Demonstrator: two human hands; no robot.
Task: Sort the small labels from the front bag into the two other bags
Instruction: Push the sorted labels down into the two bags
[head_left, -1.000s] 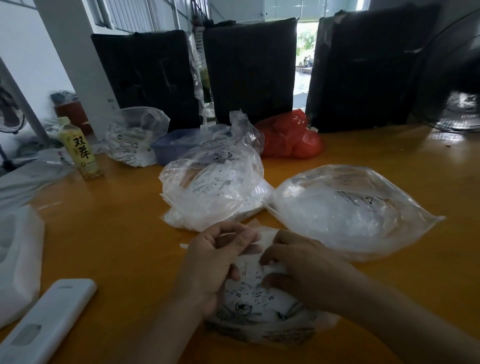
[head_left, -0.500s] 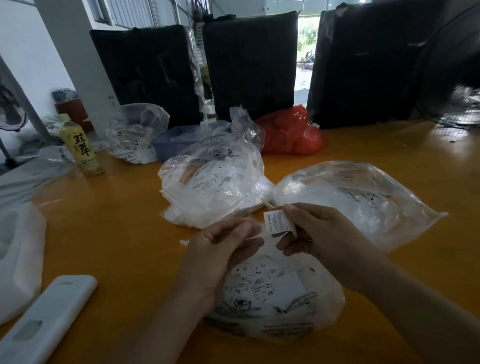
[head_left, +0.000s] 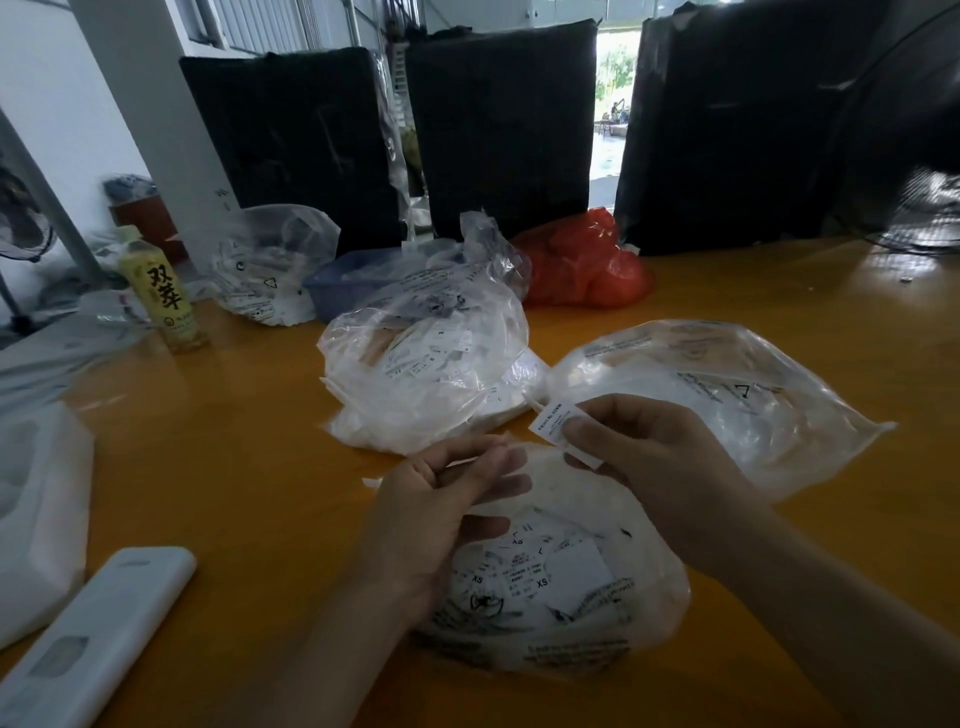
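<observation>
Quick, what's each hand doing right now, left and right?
Left hand: fingers loosely curled at the front bag mouth; whether it grips the plastic cannot be told.
Right hand: pinching a label.

Open orange tabletop (head_left: 218, 467) left of the front bag (head_left: 561, 587), bare up to the drink bottle (head_left: 163, 296). Blocked near the left edge by a white remote (head_left: 98, 644) and a white foam piece (head_left: 36, 514). Straight ahead, barred by the middle bag (head_left: 421, 374) and the right bag (head_left: 727, 395), these two touching, no gap between. Behind them, a blue tub (head_left: 353, 283), a red bag (head_left: 582, 265) and black bundles (head_left: 498, 130). Clear table again far right, beyond the right bag.
</observation>
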